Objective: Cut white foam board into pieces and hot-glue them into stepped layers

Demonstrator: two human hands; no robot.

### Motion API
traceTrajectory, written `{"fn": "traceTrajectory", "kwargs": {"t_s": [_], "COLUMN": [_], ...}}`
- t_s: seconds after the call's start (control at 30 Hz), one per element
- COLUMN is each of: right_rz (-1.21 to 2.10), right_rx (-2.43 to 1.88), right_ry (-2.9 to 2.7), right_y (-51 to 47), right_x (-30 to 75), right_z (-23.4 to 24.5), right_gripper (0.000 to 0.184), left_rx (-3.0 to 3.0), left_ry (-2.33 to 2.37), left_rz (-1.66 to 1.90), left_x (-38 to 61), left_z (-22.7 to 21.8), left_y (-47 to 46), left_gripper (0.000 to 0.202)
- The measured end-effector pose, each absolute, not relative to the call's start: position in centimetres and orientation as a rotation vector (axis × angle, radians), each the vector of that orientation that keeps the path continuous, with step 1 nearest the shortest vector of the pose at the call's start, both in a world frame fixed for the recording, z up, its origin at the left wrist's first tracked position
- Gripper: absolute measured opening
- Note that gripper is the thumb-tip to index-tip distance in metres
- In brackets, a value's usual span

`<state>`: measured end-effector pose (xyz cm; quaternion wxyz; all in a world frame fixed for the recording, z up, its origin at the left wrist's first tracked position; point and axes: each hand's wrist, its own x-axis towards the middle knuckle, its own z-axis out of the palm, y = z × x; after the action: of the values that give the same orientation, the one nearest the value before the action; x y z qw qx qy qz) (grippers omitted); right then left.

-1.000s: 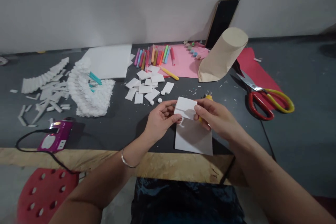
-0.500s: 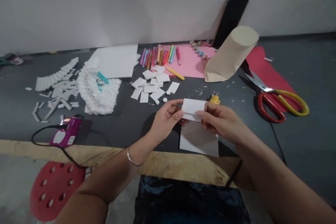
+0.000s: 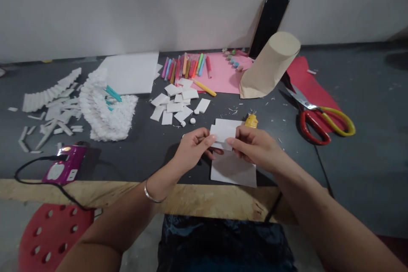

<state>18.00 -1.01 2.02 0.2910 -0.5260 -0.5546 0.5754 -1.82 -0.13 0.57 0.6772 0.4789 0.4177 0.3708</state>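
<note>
Between my two hands is a small folded piece of white paper. My left hand pinches its left side with the thumb on top. On the right edge, the thumb and fingers of my right hand are closed too. Below it, a larger sheet of white paper lies flat on the table, partly hidden by the hands. Just behind my right hand sits a small yellow object, its kind unclear. Several small white folded paper pieces lie in a loose pile further back.
Red-and-yellow-handled scissors lie at right on red paper. Colored pens rest on pink paper. A beige tube and a phone stand behind. Left are white paper strips, a fluffy white piece and a purple corded device.
The whole view has shifted, so the table items appear further left. Both hands still hold the folded paper, which now sits slightly lower and uncovers the far edge of the sheet beneath.
</note>
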Motion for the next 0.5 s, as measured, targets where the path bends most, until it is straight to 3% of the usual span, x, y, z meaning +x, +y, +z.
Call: {"fn": "traceTrajectory", "kwargs": {"t_s": [0.27, 0.5], "right_rz": [1.578, 1.527], "right_rx": [-1.412, -1.450], "right_ry": [-1.419, -1.474], "right_y": [-0.88, -1.13], "right_x": [18.05, 17.91], "right_z": [1.81, 1.57], "right_gripper": [0.039, 0.035], "left_rx": [0.988, 1.108], "left_ry": [0.797, 0.943], "left_rz": [0.780, 0.785], "left_x": [-1.95, -1.96], "left_z": [-0.30, 0.39], "left_y": [0.04, 0.17], "left_gripper": [0.054, 0.038]}}
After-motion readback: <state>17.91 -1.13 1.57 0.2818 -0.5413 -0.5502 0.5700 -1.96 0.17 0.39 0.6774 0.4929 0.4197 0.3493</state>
